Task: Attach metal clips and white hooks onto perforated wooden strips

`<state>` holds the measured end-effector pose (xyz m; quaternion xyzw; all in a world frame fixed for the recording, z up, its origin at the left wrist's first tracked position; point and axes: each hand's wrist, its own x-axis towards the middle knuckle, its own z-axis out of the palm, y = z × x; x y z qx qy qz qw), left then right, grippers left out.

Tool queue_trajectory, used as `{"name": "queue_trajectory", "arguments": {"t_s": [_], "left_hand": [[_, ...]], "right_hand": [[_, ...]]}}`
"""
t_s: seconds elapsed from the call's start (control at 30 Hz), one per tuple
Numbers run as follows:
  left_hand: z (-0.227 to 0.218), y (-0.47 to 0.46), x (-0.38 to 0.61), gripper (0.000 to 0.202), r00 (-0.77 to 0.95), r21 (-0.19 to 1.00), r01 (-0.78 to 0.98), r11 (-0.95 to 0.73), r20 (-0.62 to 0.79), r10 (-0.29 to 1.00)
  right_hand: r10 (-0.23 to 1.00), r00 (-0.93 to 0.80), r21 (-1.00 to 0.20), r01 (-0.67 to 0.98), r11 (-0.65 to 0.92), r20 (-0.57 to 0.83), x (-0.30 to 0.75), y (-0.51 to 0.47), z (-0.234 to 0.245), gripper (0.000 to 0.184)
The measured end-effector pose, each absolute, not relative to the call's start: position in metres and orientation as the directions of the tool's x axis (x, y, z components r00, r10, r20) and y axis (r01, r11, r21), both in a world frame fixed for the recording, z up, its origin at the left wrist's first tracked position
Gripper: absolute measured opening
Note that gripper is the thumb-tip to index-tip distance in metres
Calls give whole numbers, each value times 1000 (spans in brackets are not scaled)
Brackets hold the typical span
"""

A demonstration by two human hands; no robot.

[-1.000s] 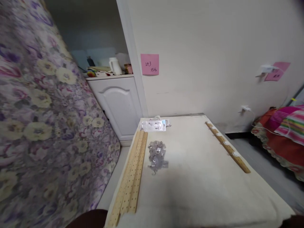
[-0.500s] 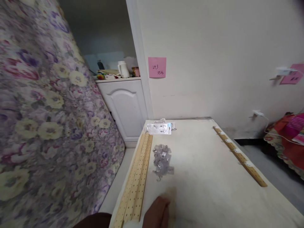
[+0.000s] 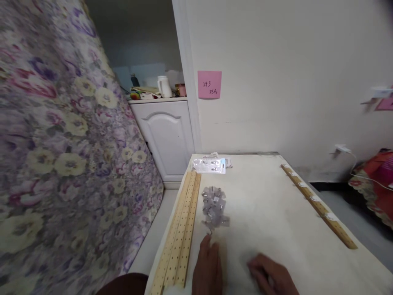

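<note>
My left hand (image 3: 208, 268) lies on the cream table top (image 3: 260, 213) near its front edge, fingers stretched forward and empty, their tips just short of a pile of small clear bags of metal hooks (image 3: 214, 207). My right hand (image 3: 272, 276) rests beside it to the right, fingers curled low on the cloth; it is blurred and whether it holds anything is unclear. Left of the left hand lie perforated wooden strips (image 3: 179, 235) along the table's left edge.
A clear blister pack (image 3: 210, 165) lies at the table's back left. A wooden strip with white hooks (image 3: 317, 205) runs along the right edge. A flowered mattress (image 3: 61, 155) leans at left, a white cabinet (image 3: 166, 135) stands behind, a bright cloth (image 3: 376, 184) at right.
The view has swung slightly right. My left hand came up onto the table toward the hook bags, and my right hand has entered at the bottom beside it.
</note>
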<state>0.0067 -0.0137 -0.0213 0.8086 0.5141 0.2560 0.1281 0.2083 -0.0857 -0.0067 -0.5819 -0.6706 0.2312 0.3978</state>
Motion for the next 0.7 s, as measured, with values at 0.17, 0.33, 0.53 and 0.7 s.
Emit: {"name": "queue_trajectory", "arguments": {"t_s": [0.17,0.33,0.53,0.7], "left_hand": [[-25,-13,7,33,283,512,758,-404,300,911],[-21,-5,7,34,282,495,783,-376,256,925],[-28,6,7,38,329,400,818,-413,264,907],[-31,10,4,38,347,366,818,-443,301,888]], "right_hand": [[962,166,-846,524,100,217,197,-3,-4,17],[936,232,-813,575,87,264,188,26,-24,26],[933,220,-789,607,99,286,186,28,-27,23],[929,252,-793,605,69,273,184,31,-25,11]]}}
